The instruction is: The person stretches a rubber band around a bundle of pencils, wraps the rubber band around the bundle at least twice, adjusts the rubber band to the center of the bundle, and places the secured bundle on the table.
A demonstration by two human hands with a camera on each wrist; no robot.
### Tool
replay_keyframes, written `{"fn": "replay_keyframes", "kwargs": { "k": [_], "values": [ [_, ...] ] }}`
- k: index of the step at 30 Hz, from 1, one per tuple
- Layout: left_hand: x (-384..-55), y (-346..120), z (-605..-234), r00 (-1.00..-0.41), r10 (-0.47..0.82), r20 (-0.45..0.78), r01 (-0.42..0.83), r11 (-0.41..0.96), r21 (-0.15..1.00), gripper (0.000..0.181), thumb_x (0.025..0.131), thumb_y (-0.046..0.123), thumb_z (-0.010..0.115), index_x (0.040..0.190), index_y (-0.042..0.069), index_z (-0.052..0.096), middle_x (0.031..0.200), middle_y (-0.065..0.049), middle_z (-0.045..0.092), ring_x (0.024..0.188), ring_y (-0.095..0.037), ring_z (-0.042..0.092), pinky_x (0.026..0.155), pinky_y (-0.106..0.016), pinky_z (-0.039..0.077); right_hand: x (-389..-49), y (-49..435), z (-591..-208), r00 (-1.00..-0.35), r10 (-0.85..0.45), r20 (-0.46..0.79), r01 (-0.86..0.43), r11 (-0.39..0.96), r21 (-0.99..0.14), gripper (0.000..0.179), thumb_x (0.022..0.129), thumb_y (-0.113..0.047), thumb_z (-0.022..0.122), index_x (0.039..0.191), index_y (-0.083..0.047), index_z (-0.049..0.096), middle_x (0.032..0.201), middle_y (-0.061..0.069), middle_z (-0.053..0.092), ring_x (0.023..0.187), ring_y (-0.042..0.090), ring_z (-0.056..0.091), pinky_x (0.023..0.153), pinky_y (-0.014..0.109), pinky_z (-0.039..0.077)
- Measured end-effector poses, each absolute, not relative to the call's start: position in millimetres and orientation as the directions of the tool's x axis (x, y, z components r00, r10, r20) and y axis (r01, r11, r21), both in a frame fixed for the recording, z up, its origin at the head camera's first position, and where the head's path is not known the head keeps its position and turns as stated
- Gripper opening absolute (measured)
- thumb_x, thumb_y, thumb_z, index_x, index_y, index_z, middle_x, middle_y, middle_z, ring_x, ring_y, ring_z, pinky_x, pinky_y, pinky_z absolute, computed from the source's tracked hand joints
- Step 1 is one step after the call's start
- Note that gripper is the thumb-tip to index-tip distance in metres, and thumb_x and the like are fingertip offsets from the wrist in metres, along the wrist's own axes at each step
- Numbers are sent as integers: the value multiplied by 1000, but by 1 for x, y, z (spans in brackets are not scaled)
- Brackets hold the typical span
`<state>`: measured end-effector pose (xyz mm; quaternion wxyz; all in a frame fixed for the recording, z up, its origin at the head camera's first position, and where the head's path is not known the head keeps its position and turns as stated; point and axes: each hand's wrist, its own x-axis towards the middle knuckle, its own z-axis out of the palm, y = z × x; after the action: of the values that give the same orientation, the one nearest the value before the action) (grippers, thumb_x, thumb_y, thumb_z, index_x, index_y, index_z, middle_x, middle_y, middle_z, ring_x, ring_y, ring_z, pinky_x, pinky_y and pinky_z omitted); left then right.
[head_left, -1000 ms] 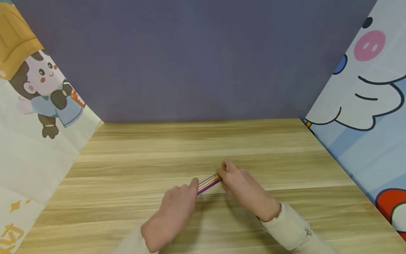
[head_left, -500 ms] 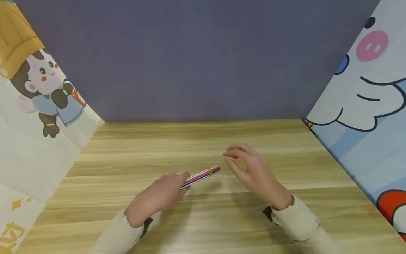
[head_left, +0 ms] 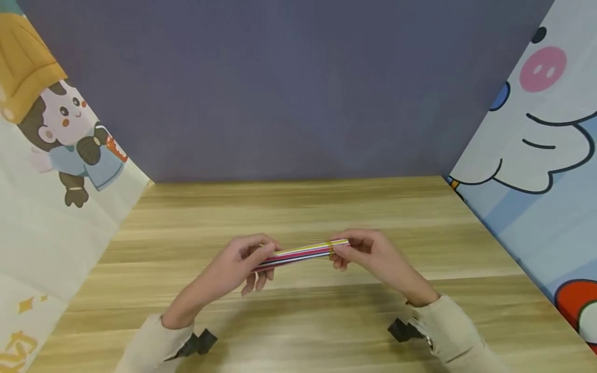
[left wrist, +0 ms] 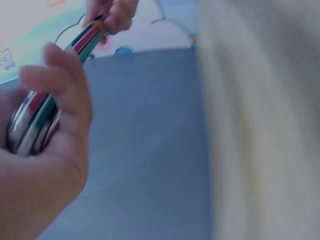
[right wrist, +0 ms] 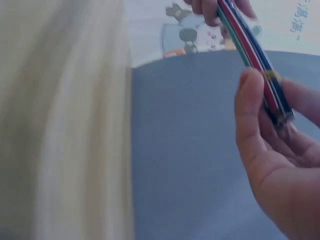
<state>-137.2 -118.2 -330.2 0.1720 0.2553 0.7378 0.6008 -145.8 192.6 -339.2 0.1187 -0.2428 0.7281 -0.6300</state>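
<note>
A slim bundle of thin sticks (head_left: 300, 254), striped pink, white, navy, yellow and green, is held up over the table, nearly level. My left hand (head_left: 235, 264) grips its left end between thumb and fingers. With thumb and fingertips, my right hand (head_left: 373, 254) pinches the right end beside a yellow rubber band (head_left: 330, 248) wound round the sticks. In the left wrist view the near end of the bundle (left wrist: 37, 117) lies within the curled left fingers. The right wrist view shows the band (right wrist: 271, 75) between right thumb and finger.
Beneath the hands spreads a wood-grain table (head_left: 298, 321). A dark grey-blue panel (head_left: 298, 93) stands along its back edge. Cartoon-printed sheets (head_left: 84, 233) rise at the left and right sides.
The right hand let go of the bundle's right end, moved away, and now pinches that end again. The left hand has turned, moved left and raised the bundle nearly level.
</note>
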Motion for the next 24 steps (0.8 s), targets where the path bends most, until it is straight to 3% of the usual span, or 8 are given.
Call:
{"fn": "replay_keyframes", "kwargs": {
  "k": [3,5,9,11,14,19,21,24],
  "values": [
    [-128,-113,-345,-873,475,107,128,11,992,42,110,29,36,115,-4,62,87,-23,69,67,-32,71,44,-44,57,-129,182,-355,-888,-429,164,-217,76,-973,27,102,-11,58,122,5,61,100,23,68,84,24,70,74,39,61],
    [-122,-108,-355,-918,375,127,119,-45,992,48,111,29,33,110,-10,61,93,-26,68,73,-35,72,51,-49,59,-120,170,-368,-903,-381,201,-238,52,-970,27,104,-9,53,124,9,57,110,25,64,95,24,68,82,36,60],
    [-117,-96,-370,-982,153,114,100,-97,990,56,110,33,37,97,-15,62,94,-29,67,73,-33,72,57,-52,60,-107,148,-388,-936,-267,227,-245,34,-969,35,107,-13,46,137,6,46,138,21,52,127,31,54,103,27,48],
    [-117,-94,-375,-995,66,79,72,-103,992,57,109,36,40,92,-14,62,91,-28,68,70,-32,71,58,-53,60,-104,140,-393,-943,-237,232,-246,28,-969,40,108,-16,43,143,2,41,145,19,46,135,31,46,107,25,44],
    [-118,-95,-380,-1000,10,20,18,-129,991,55,107,37,45,89,-12,61,87,-24,69,70,-32,71,56,-54,59,-103,136,-398,-946,-235,221,-232,18,-973,37,107,-18,46,141,-1,45,137,20,53,124,31,56,100,29,51],
    [-122,-105,-382,-996,53,-67,-78,-256,964,39,103,33,56,89,-4,58,85,-16,69,80,-33,72,54,-47,61,-108,141,-400,-932,-291,216,-219,-22,-975,27,101,-11,58,122,7,58,94,24,66,81,29,68,70,38,61],
    [-123,-110,-384,-991,84,-100,-121,-303,945,32,102,28,59,89,-1,58,88,-15,70,85,-32,72,59,-41,62,-110,143,-400,-930,-298,217,-217,-36,-976,28,99,-8,62,120,9,60,88,25,66,75,28,67,67,35,60],
    [-121,-116,-391,-980,122,-155,-188,-348,918,23,101,23,60,94,1,58,92,-12,69,90,-29,71,66,-34,63,-112,145,-401,-930,-313,195,-183,-66,-981,28,95,-6,66,119,9,63,91,27,66,75,22,68,67,31,60]
  ]
}}
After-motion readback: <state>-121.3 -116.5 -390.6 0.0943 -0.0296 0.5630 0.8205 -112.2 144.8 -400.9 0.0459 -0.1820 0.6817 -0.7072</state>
